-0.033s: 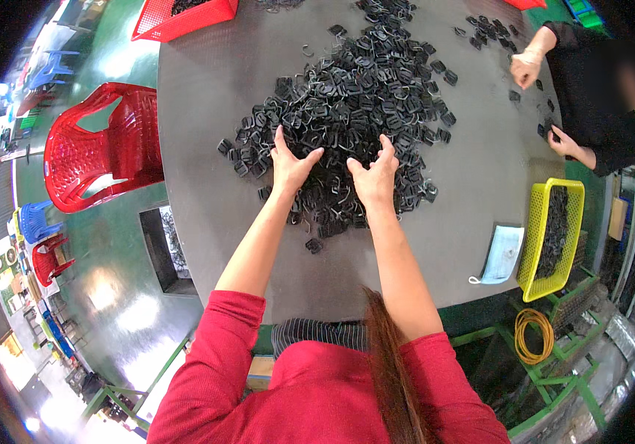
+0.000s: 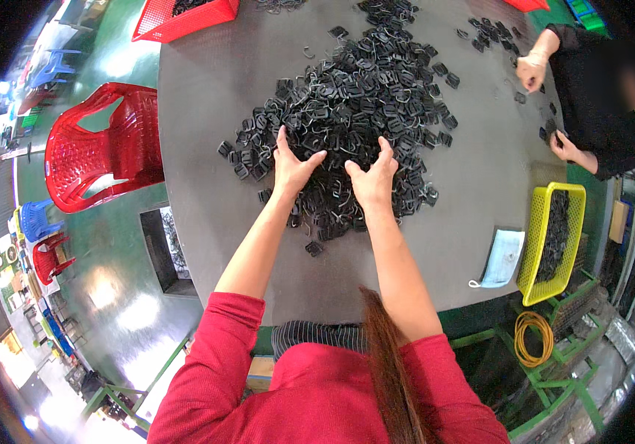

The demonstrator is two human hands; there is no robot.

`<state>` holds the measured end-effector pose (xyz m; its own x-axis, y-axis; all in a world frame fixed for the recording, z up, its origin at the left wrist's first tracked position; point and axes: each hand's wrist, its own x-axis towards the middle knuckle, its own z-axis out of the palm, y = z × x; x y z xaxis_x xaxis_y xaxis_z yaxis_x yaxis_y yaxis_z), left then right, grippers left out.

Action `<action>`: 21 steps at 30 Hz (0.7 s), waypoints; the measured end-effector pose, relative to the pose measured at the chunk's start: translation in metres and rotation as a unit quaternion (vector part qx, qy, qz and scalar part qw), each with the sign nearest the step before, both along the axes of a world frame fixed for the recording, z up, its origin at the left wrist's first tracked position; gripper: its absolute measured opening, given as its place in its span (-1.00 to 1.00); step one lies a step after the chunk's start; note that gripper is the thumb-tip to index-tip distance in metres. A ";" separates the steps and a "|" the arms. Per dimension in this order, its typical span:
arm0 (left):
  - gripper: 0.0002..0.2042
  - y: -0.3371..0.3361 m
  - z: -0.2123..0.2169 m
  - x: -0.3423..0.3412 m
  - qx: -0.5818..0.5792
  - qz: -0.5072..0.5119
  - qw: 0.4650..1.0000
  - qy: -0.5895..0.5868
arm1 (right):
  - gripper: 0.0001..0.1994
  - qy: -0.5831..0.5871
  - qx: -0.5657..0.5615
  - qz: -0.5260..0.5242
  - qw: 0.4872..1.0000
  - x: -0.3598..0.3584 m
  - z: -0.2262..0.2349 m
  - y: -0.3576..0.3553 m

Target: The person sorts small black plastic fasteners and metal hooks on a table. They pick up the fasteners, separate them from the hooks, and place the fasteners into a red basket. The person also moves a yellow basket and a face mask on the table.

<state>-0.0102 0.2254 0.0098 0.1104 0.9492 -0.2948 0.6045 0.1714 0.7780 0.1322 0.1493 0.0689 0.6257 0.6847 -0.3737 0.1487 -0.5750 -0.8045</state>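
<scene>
A large pile of small black plastic buckle-like pieces with bent silver wires (image 2: pixel 354 96) spreads over the grey table (image 2: pixel 206 148). Above the near part of this pile is my left hand (image 2: pixel 293 172), its thumb and fingers spread apart. My right hand (image 2: pixel 374 177) mirrors it a short way to the right, also open, thumb pointing inward. Black pieces lie in the gap between the two hands. Neither hand visibly holds one; whether the fingertips touch the pile I cannot tell. One loose black piece (image 2: pixel 313 249) lies just nearer to me than the pile.
Across the right corner a co-worker's hands (image 2: pixel 530 72) handle small black pieces. A yellow basket (image 2: pixel 525 266) of dark parts stands at the right edge beside a blue face mask (image 2: pixel 502 259). A red basket (image 2: pixel 184 26) sits far left, above a red chair (image 2: pixel 102 148).
My hands stay almost in place, with the right one very slightly farther left. The co-worker's farther hand has shifted a little to the right.
</scene>
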 end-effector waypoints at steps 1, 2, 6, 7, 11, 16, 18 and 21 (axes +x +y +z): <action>0.08 0.004 -0.008 0.003 0.009 0.005 1.000 -0.024 | -0.20 -0.024 0.010 -0.008 1.000 -0.003 -0.006 0.003; 0.09 0.006 -0.011 0.008 0.000 0.007 0.998 -0.059 | -0.20 -0.029 0.023 -0.015 0.999 -0.003 -0.013 0.006; 0.12 0.021 -0.005 0.034 -0.044 0.008 0.985 -0.170 | -0.25 -0.028 0.058 -0.058 0.996 0.007 -0.031 0.021; 0.13 0.026 0.000 0.042 -0.064 0.014 0.977 -0.205 | -0.25 -0.024 0.062 -0.065 0.996 0.013 -0.035 0.027; 0.10 0.045 0.014 0.074 -0.098 0.036 0.956 -0.273 | -0.28 0.019 0.096 -0.083 0.992 0.039 -0.043 0.053; 0.06 0.084 0.000 0.117 -0.096 0.026 0.950 -0.295 | -0.33 -0.037 0.107 -0.076 0.991 0.080 -0.047 0.091; 0.05 0.106 -0.011 0.134 -0.079 0.011 0.959 -0.271 | -0.35 -0.081 0.121 -0.062 0.987 0.100 -0.053 0.105; 0.02 0.133 -0.021 0.146 -0.037 -0.026 0.974 -0.222 | -0.39 -0.097 0.162 -0.035 0.981 0.127 -0.063 0.126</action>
